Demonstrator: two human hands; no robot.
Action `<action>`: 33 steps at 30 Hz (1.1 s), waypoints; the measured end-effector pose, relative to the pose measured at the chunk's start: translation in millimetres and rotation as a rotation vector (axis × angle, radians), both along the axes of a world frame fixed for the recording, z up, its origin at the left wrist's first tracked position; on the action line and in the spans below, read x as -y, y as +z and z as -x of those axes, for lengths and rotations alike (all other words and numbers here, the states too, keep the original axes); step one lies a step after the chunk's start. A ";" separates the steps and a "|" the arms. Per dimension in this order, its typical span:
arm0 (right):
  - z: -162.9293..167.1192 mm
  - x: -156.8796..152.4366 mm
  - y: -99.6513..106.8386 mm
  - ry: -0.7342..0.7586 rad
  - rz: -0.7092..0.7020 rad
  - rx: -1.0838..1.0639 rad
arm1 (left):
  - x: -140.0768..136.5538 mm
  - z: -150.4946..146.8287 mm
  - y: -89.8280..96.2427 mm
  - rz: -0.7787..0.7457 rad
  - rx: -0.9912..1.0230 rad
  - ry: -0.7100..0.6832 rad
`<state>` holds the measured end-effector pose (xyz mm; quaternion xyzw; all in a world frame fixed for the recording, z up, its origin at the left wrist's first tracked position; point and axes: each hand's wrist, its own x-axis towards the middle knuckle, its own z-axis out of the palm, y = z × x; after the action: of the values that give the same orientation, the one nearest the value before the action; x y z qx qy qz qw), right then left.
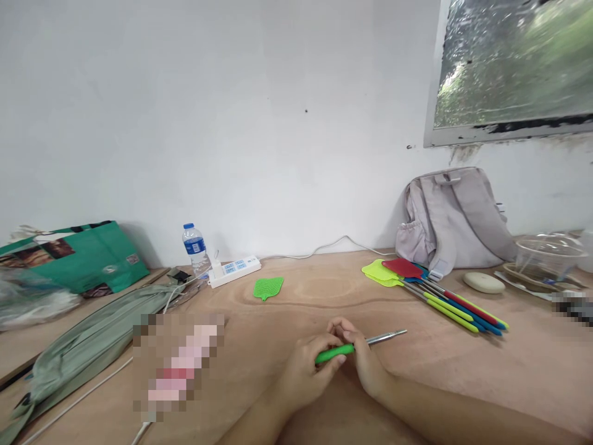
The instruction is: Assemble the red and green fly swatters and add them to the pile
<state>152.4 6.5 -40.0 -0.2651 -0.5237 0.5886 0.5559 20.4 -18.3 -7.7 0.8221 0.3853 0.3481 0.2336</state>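
A fly swatter handle (pixel 328 355) with a green grip and a thin metal rod lies across both my hands, above the wooden table. My left hand (pixel 301 371) is closed around the green grip, thumb along its lower side. Against it, my right hand (pixel 368 368) has its fingers curled around the handle where grip meets rod; part of the handle is hidden there. The silver rod sticks out to the right, its tip bare. Beyond the hands, a loose green swatter head (pixel 267 287) rests flat on the table.
To the right lie several fly swatters (pixel 445 303) in yellow, red and blue, near a grey backpack (pixel 458 216), an oval whitish case (pixel 484 282) and a clear plastic bowl (pixel 551 253). Leftward are a power strip (pixel 236 270), a water bottle (pixel 194 247), a grey-green bag (pixel 92 340) and a green bag (pixel 102 253).
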 end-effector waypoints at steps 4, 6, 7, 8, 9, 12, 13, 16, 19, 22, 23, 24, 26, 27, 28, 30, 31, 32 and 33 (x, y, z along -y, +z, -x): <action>-2.4 -21.1 -0.6 0.112 0.166 0.024 | -11.0 0.7 0.5 0.109 0.060 0.021; -8.6 -32.7 -1.1 0.070 0.200 -0.037 | -19.4 6.0 -1.1 0.121 0.085 0.054; -13.5 -38.2 -1.4 0.024 0.193 -0.067 | -23.9 10.6 -2.4 0.122 0.092 0.097; -19.4 -43.5 -1.5 -0.015 0.180 -0.081 | -28.6 16.3 -3.8 0.122 0.097 0.154; -26.2 -48.4 -1.6 -0.042 0.154 -0.067 | -33.2 23.0 -5.2 0.127 0.098 0.208; -48.3 -59.5 -0.5 -0.085 -0.029 0.166 | -44.8 43.7 -7.8 0.139 0.090 0.291; -54.6 -61.6 0.5 -0.118 -0.118 0.287 | -47.4 49.3 -7.9 0.137 0.084 0.295; -65.3 -61.6 4.9 -0.227 -0.391 0.675 | -50.7 57.9 -6.2 0.131 0.044 0.292; -62.2 -53.9 7.9 -0.173 -0.595 1.008 | -47.6 55.9 -3.6 0.128 -0.033 0.268; -51.4 -43.5 6.4 -0.091 -0.640 1.207 | -42.1 50.9 -2.2 0.152 -0.092 0.198; -47.8 -40.1 5.5 -0.085 -0.625 1.248 | -40.5 49.6 -2.2 0.160 -0.101 0.178; -44.6 -36.9 4.9 -0.086 -0.610 1.281 | -39.1 48.6 -2.4 0.161 -0.108 0.161; -39.6 -31.0 4.9 -0.093 -0.610 1.351 | -36.9 46.7 -3.2 0.137 -0.122 0.151; -37.7 -28.4 5.6 -0.095 -0.617 1.395 | -35.9 45.5 -3.8 0.120 -0.139 0.147; -36.0 -26.1 6.6 -0.100 -0.622 1.442 | -34.8 43.9 -4.4 0.105 -0.163 0.140; -32.9 -22.6 8.5 -0.132 -0.607 1.534 | -32.5 39.1 -5.4 0.080 -0.223 0.130; -31.5 -21.5 9.2 -0.160 -0.589 1.569 | -31.2 36.2 -5.8 0.070 -0.252 0.131; -30.1 -20.6 9.7 -0.192 -0.571 1.593 | -29.9 33.2 -6.1 0.060 -0.273 0.134; -28.8 -20.1 9.9 -0.223 -0.557 1.607 | -28.6 30.2 -6.3 0.049 -0.285 0.141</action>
<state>181.2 26.6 -30.1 -0.5052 -0.8551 0.0140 0.1156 -9.7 10.3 -14.0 0.8283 0.4795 0.2338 0.1715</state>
